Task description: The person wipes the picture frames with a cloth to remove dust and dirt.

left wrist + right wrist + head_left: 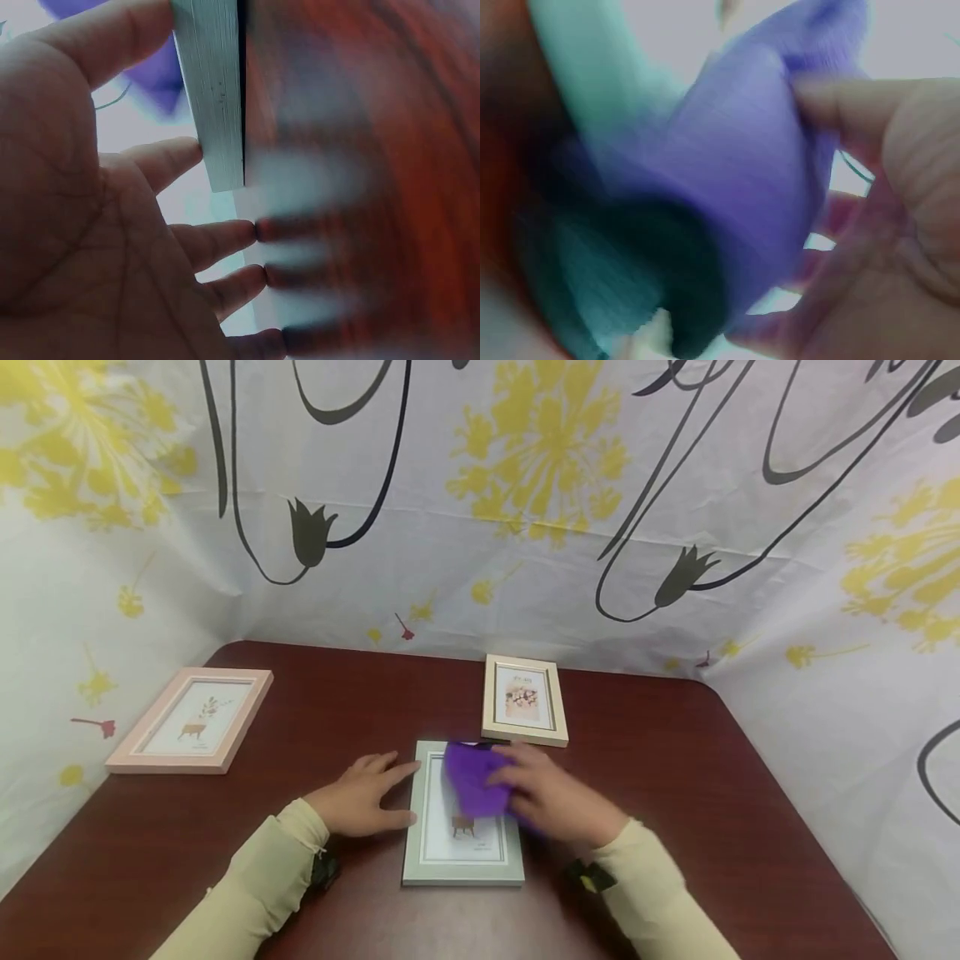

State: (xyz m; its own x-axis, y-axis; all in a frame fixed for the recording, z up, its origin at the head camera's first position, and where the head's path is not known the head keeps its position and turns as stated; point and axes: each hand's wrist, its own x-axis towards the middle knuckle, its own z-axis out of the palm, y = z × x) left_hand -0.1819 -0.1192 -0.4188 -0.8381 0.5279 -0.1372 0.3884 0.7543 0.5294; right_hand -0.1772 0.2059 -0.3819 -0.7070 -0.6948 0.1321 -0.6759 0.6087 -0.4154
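A pale green picture frame (414, 853) lies face up on the dark red-brown table. My left hand (360, 800) is at its left side, thumb and index fingertip right at the edge. In the left wrist view, the thumb and one finger meet the frame's side (213, 97), while the other fingers point toward the tabletop. With my right hand (558, 797) I hold a purple cloth (474, 783) over the upper right of the frame, hiding much of its picture. The right wrist view is blurred; the cloth (739, 161) bunches by the thumb, with a dark green patch below.
A pink picture frame (247, 714) lies at the table's left edge. Beyond the green frame, near the back, sits a cream-gold picture frame (559, 710). White fabric (420, 568) with yellow flowers and dark stems hangs behind the table and along both sides.
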